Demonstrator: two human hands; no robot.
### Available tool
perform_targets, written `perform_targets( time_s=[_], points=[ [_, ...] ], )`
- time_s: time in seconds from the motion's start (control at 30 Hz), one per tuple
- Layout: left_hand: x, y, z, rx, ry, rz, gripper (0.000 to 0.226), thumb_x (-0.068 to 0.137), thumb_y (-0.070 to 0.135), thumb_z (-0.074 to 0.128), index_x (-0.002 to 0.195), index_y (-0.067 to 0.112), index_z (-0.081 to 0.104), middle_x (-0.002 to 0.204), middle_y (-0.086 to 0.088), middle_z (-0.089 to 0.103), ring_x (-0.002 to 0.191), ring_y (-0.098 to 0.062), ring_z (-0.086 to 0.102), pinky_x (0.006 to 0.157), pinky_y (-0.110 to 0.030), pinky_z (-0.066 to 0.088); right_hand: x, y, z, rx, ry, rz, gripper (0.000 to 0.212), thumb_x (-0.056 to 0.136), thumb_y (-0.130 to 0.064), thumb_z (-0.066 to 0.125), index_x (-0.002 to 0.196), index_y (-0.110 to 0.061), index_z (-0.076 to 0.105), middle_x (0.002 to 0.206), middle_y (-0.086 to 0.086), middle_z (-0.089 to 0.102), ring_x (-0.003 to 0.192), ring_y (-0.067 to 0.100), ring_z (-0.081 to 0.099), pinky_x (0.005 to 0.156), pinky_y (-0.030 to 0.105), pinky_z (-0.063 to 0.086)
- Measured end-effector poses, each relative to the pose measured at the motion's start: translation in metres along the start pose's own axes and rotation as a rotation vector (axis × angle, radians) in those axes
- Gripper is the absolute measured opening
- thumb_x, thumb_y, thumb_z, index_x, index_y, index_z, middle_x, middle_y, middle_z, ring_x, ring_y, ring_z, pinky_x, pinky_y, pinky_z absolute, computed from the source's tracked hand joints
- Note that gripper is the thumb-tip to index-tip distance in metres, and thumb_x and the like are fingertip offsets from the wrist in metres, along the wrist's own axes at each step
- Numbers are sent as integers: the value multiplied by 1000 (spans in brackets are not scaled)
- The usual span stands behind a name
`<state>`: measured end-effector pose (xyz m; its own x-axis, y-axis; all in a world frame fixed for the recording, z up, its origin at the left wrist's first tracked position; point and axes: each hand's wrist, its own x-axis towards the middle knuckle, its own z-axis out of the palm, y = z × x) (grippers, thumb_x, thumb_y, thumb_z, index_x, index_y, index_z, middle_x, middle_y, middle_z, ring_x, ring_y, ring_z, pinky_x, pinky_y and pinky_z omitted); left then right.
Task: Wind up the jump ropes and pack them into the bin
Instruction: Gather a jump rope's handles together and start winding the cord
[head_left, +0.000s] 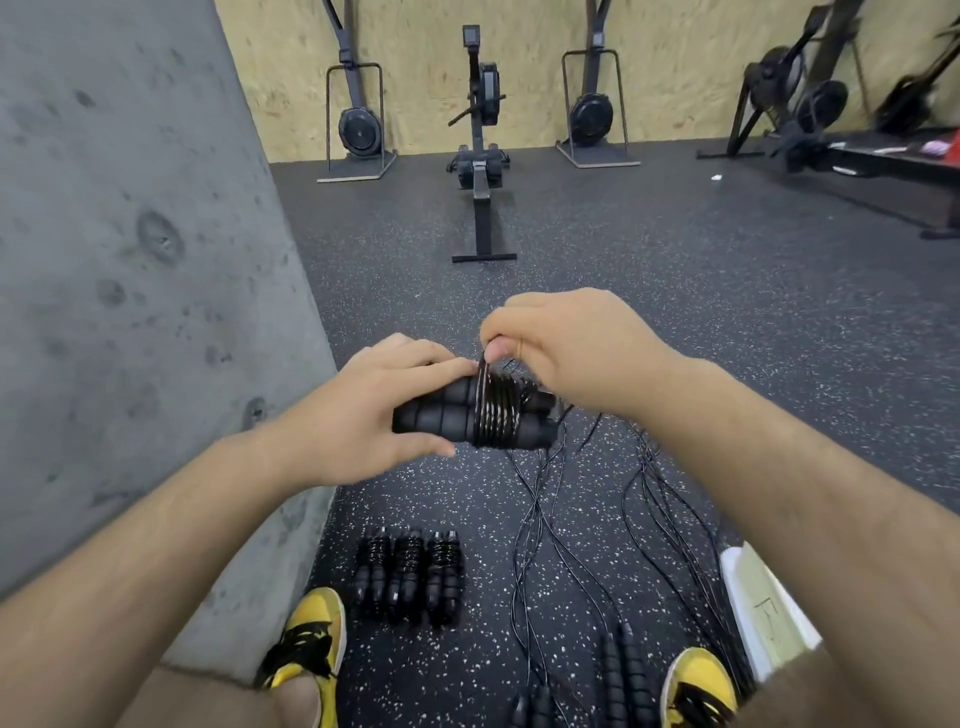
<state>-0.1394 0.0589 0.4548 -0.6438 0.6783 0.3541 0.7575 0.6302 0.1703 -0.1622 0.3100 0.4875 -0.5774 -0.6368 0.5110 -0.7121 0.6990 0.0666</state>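
Note:
My left hand (382, 410) grips the two black foam handles of a jump rope (457, 415), held side by side with several turns of black cord wound round them. Just above the coils, my right hand (561, 348) pinches the cord between thumb and fingers. Loose cord (540, 525) trails from the handles down to the floor. Three wound jump ropes (408, 577) lie side by side on the floor between my feet. Unwound ropes with black handles (621, 670) lie by my right foot. A white bin (769, 608) shows partly behind my right forearm.
A grey concrete wall (130, 291) stands close on the left. A rowing machine (483, 171) and other exercise machines (592, 104) line the far plywood wall. My yellow shoes (311, 644) stand on the speckled rubber floor (727, 338).

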Motion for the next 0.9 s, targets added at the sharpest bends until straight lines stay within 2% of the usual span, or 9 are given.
perform_targets(
  time_s=[0.13,0.2,0.3,0.43,0.5,0.6,0.7,0.77,0.9],
  points=[
    [-1,20,-8,-113,-31,-2,66,78,34,79,138,20,53,121,8,58,110,-14,51,101,-27,37,1,6,-1,203,-12,50,26,100,-46,44,95,-31,65,88,-15,59,85,10,57,71,31,45],
    [-4,27,-9,-167,-25,-43,70,76,27,80,139,21,51,122,11,57,114,-9,50,100,-20,36,-1,12,1,326,-63,105,20,100,-39,49,96,-28,65,88,-13,64,85,11,59,78,35,48],
    [-8,36,-6,-318,37,-84,72,77,24,85,139,21,49,126,16,55,122,-9,53,103,-16,37,-11,19,5,534,-149,258,10,99,-26,57,96,-24,66,85,-8,67,78,8,62,73,31,49],
    [-1,40,-4,-350,202,-120,69,79,42,79,138,34,45,135,12,54,131,-15,52,109,-25,39,-17,0,19,609,-370,477,16,97,-2,53,93,-17,55,81,-11,53,69,-2,49,73,20,51],
    [4,33,-4,-291,253,-147,70,79,41,78,140,33,43,133,14,53,128,-13,52,108,-30,41,-13,-23,28,538,-347,469,23,102,-5,42,84,-13,54,75,-5,51,63,6,44,66,28,48],
    [7,12,-3,-172,269,-216,70,78,35,78,140,22,48,129,9,54,120,-15,50,107,-36,40,-9,-52,35,603,-264,431,33,106,-23,35,80,-24,55,71,-5,55,61,11,49,59,29,42],
    [7,-10,-2,-103,284,-268,70,78,30,77,141,18,49,128,6,54,117,-20,48,104,-35,38,-8,-63,32,574,-343,455,34,107,-34,31,107,-20,62,96,-2,65,85,14,60,78,33,48],
    [6,-21,-2,-51,285,-298,71,79,23,83,141,17,49,127,2,56,115,-23,47,102,-37,38,-10,-67,23,489,-382,431,37,107,-35,29,110,-18,61,102,1,64,93,18,60,84,35,49],
    [3,-37,-1,37,238,-319,74,77,19,87,141,15,50,127,-3,58,114,-27,49,103,-45,41,-11,-70,6,265,-374,351,33,106,-35,30,97,-17,55,87,-1,59,80,22,56,68,35,42]
  ],
)
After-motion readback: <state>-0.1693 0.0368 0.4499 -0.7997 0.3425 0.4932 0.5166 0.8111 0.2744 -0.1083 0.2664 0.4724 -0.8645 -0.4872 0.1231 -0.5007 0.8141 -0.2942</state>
